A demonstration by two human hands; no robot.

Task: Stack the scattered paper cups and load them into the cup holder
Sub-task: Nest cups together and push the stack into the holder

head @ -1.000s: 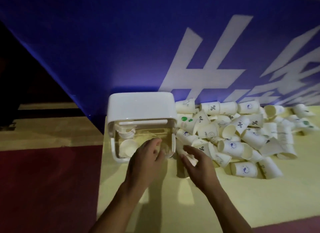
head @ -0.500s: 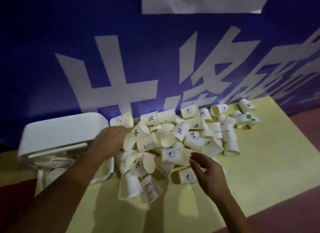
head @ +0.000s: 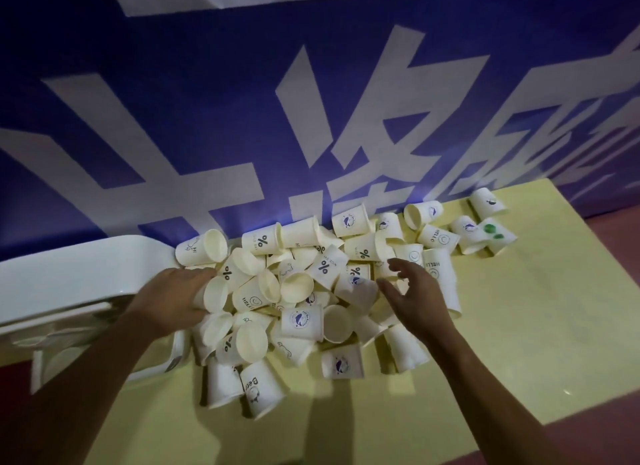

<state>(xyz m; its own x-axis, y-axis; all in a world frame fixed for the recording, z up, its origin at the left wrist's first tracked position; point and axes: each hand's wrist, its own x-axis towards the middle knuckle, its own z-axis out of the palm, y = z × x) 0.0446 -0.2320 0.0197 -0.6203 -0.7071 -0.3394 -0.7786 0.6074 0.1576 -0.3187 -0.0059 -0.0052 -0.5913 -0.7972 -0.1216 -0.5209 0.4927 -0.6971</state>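
Observation:
A heap of several white paper cups (head: 301, 321) lies scattered on the yellow tabletop (head: 519, 343), most of them on their sides, some with printed logos. The white cup holder (head: 69, 277) stands at the left edge, with a few cups visible in its lower part (head: 59, 357). My left hand (head: 169, 300) is at the heap's left side, next to the holder, with fingers and thumb curled round one cup lying on its side (head: 216, 293). My right hand (head: 414, 296) hovers over the middle of the heap, fingers spread and loosely bent, holding nothing.
A blue wall with large white characters (head: 311, 118) rises directly behind the cups. A few stray cups (head: 485, 234) lie at the back right. The tabletop's right edge drops to a dark red floor (head: 609, 326).
My left hand left the cup holder's opening and reached right onto a cup at the heap's edge. My right hand moved forward over the pile. The view swung right.

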